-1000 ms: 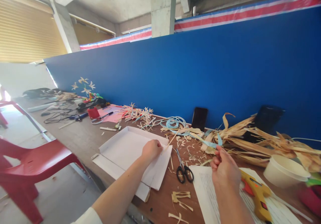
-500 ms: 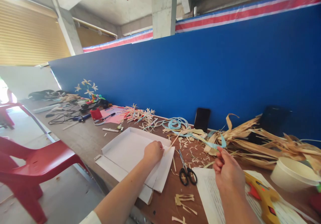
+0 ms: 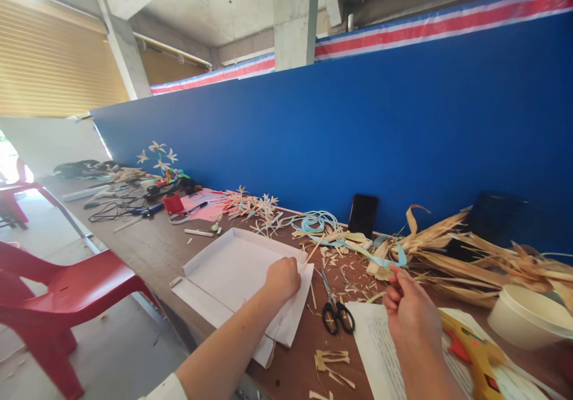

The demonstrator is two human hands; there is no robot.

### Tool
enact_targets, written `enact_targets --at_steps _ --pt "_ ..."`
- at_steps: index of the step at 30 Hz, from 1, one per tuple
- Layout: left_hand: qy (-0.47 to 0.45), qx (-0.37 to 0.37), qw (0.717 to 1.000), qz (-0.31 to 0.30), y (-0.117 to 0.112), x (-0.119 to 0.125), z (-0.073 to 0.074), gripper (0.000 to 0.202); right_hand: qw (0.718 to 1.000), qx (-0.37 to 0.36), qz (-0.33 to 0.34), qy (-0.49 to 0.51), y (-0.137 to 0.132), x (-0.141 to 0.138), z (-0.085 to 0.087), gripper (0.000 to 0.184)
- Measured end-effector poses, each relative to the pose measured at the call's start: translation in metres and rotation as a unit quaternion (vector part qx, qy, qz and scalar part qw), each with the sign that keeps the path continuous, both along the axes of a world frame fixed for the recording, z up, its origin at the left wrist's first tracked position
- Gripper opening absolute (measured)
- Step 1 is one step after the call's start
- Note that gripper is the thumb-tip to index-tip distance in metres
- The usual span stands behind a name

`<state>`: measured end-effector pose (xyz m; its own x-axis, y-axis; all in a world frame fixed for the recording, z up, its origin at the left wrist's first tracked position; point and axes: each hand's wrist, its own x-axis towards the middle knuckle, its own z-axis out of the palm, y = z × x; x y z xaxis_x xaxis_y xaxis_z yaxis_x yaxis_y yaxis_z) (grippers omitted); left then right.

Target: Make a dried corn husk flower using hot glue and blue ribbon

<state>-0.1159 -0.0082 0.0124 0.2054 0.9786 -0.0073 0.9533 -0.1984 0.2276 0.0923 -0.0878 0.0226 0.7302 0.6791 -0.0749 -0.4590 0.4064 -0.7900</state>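
Note:
My left hand [image 3: 283, 277] is closed over the right side of the open white cardboard box [image 3: 224, 257]. A thin pale stick [image 3: 314, 251] sticks out from its fingers, slanting up to the right. On the right, my right hand [image 3: 412, 304] pinches the end of a light-blue strip [image 3: 400, 255] between thumb and fingertips. That strip runs left toward the tip of the stick; whether they touch is unclear. Black-handled scissors [image 3: 333, 307] lie between my hands. Below my right hand are a printed sheet [image 3: 364, 328] and a yellow glue gun [image 3: 477, 352].
Dried husks [image 3: 447, 248] and a cream tub [image 3: 528, 316] stand at the right. A phone [image 3: 363, 214] leans on the blue panel [image 3: 277, 143]. Behind the box lie a coil of light-blue strip [image 3: 316, 221] and pale flowers [image 3: 264, 206]. A red chair [image 3: 76, 280] stands left.
My left hand has shifted slightly right and up toward the stick's far end, its fist turned more knuckles-up. My right hand keeps its pinch, almost in place.

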Motion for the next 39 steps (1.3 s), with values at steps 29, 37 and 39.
enact_targets --at_steps 29,37,39 --pt "0.014 0.042 0.998 -0.041 -0.021 -0.028 0.007 0.018 0.999 0.029 -0.036 0.007 -0.005 0.014 0.007 0.023" --pt "-0.066 0.094 0.99 -0.087 -0.026 0.015 0.038 0.021 0.992 0.041 -0.116 0.021 -0.011 0.032 0.01 0.018" --pt "-0.084 0.095 0.984 -0.122 -0.025 0.034 0.041 0.019 0.992 0.04 -0.119 0.018 -0.012 0.033 0.01 0.019"
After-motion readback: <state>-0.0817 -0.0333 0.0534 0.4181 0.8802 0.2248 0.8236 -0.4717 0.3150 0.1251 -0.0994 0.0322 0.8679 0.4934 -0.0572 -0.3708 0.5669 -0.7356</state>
